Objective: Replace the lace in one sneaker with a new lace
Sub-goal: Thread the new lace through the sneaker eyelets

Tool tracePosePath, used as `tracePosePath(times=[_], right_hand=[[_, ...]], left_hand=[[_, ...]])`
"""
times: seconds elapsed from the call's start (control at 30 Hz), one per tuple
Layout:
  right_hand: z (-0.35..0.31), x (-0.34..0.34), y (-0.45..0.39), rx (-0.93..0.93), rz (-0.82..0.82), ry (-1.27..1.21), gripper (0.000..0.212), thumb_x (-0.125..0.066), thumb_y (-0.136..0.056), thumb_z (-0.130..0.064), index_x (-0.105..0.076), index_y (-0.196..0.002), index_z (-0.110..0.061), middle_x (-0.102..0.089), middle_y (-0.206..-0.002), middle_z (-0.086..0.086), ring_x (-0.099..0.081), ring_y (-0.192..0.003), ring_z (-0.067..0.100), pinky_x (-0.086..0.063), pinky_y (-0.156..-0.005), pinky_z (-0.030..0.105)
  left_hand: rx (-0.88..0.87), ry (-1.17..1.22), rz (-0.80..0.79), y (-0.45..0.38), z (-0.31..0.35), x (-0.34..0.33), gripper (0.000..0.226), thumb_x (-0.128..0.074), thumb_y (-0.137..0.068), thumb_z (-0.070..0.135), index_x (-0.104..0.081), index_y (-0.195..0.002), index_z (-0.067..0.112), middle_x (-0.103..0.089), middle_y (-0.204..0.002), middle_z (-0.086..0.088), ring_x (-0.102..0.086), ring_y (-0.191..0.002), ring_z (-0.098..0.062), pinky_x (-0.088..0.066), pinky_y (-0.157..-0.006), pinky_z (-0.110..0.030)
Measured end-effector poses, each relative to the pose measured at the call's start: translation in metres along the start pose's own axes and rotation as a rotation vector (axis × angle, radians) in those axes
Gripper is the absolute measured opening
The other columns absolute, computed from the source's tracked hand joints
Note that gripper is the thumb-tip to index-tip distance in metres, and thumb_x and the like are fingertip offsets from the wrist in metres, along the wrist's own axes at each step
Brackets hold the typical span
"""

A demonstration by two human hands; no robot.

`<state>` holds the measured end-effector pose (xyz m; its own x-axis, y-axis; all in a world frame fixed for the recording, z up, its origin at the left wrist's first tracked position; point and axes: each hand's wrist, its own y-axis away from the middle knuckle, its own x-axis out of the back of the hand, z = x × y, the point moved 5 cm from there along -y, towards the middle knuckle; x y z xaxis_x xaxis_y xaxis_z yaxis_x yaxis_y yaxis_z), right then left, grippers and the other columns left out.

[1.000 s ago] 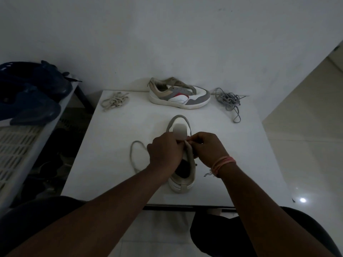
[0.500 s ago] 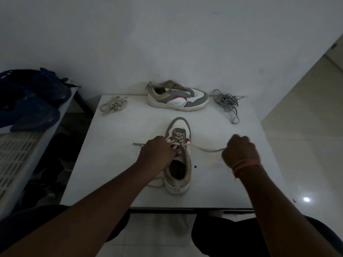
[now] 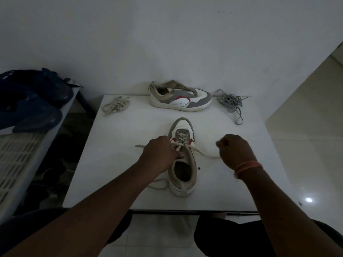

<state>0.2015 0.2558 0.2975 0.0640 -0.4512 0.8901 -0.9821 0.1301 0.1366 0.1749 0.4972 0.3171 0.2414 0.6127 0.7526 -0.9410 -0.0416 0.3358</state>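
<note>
A white and grey sneaker (image 3: 182, 164) stands in the middle of the white table (image 3: 115, 164), toe pointing away from me. A beige lace (image 3: 201, 153) is threaded through its upper eyelets. My left hand (image 3: 159, 154) rests on the sneaker's left side and grips it at the collar and laces. My right hand (image 3: 234, 151) is off to the right with fingers curled round the lace's right end, which runs slack from the eyelets. The lace's left end lies on the table past my left hand.
A second matching sneaker (image 3: 180, 98) lies on its side at the table's back. A bundled beige lace (image 3: 116, 105) sits at the back left, a tangled grey lace (image 3: 230, 102) at the back right. A rack with dark blue shoes (image 3: 31, 101) stands to the left.
One second ago both hands met over the sneaker's tongue. My right hand then drew the lace out to the right and has now come slightly back, leaving the lace slacker.
</note>
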Motion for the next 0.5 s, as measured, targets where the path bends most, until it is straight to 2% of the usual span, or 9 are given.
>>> tracePosePath(times=[0.03,0.1,0.17,0.23,0.3,0.4,0.43,0.5], right_hand=[[-0.015,-0.004,0.005,0.093,-0.020,-0.118,0.018,-0.063,-0.095,-0.028,-0.072,-0.092,-0.012,-0.071,-0.096,0.008,-0.065,-0.088,0.026,-0.047,-0.078,0.030],[-0.049,-0.017,0.019,0.250,-0.086,-0.197,0.015,-0.063,-0.096,-0.029,-0.072,-0.097,-0.018,-0.068,-0.095,0.000,-0.062,-0.084,0.016,-0.047,-0.077,0.028],[-0.063,-0.033,0.026,0.283,-0.098,-0.177,0.016,-0.059,-0.098,-0.028,-0.071,-0.099,-0.018,-0.064,-0.098,0.001,-0.061,-0.086,0.017,-0.052,-0.081,0.032],[-0.057,-0.033,0.023,0.219,-0.042,-0.072,0.021,-0.056,-0.097,-0.030,-0.072,-0.097,-0.016,-0.063,-0.098,0.006,-0.062,-0.090,0.024,-0.054,-0.082,0.040],[-0.034,-0.019,0.014,0.062,-0.004,0.123,0.023,-0.057,-0.093,-0.032,-0.071,-0.102,-0.017,-0.063,-0.105,0.010,-0.064,-0.099,0.032,-0.054,-0.085,0.041],[0.008,0.001,0.015,-0.244,-0.081,0.370,0.031,-0.054,-0.088,-0.029,-0.064,-0.115,-0.017,-0.063,-0.121,0.010,-0.059,-0.114,0.034,-0.045,-0.097,0.043],[0.013,0.000,0.017,-0.270,-0.133,0.418,0.033,-0.053,-0.089,-0.029,-0.061,-0.119,-0.019,-0.061,-0.124,0.010,-0.057,-0.117,0.034,-0.041,-0.099,0.045],[0.005,-0.012,0.019,-0.166,-0.192,0.418,0.035,-0.051,-0.089,-0.029,-0.056,-0.123,-0.021,-0.056,-0.127,0.011,-0.053,-0.119,0.033,-0.036,-0.101,0.047]], left_hand=[[-0.006,-0.002,0.003,0.000,0.001,0.000,0.039,-0.083,-0.076,0.045,-0.052,-0.078,0.021,-0.072,-0.087,-0.006,-0.069,-0.084,-0.026,-0.044,-0.064,-0.030],[-0.015,0.015,0.007,0.000,0.003,0.000,0.039,-0.083,-0.077,0.042,-0.050,-0.075,0.022,-0.071,-0.086,-0.006,-0.071,-0.083,-0.025,-0.053,-0.069,-0.033],[-0.017,0.046,0.010,0.002,0.004,0.001,0.041,-0.083,-0.077,0.040,-0.047,-0.071,0.024,-0.069,-0.082,-0.005,-0.071,-0.080,-0.025,-0.059,-0.074,-0.038],[-0.010,0.069,0.008,0.002,0.003,0.000,0.041,-0.084,-0.077,0.040,-0.047,-0.070,0.023,-0.070,-0.083,-0.007,-0.072,-0.080,-0.027,-0.060,-0.077,-0.042],[0.010,0.097,0.011,0.002,-0.001,0.000,0.039,-0.084,-0.077,0.039,-0.049,-0.071,0.023,-0.072,-0.086,-0.010,-0.072,-0.082,-0.030,-0.059,-0.079,-0.044],[0.025,0.133,0.003,0.000,-0.005,0.000,0.038,-0.085,-0.075,0.039,-0.051,-0.073,0.022,-0.072,-0.089,-0.010,-0.072,-0.085,-0.032,-0.060,-0.080,-0.045],[0.025,0.135,-0.004,-0.001,-0.005,0.000,0.038,-0.085,-0.075,0.040,-0.051,-0.074,0.022,-0.071,-0.089,-0.010,-0.072,-0.085,-0.031,-0.060,-0.080,-0.045],[0.018,0.125,-0.014,-0.001,-0.003,-0.001,0.038,-0.084,-0.076,0.040,-0.050,-0.074,0.022,-0.071,-0.089,-0.010,-0.072,-0.084,-0.030,-0.060,-0.080,-0.046]])
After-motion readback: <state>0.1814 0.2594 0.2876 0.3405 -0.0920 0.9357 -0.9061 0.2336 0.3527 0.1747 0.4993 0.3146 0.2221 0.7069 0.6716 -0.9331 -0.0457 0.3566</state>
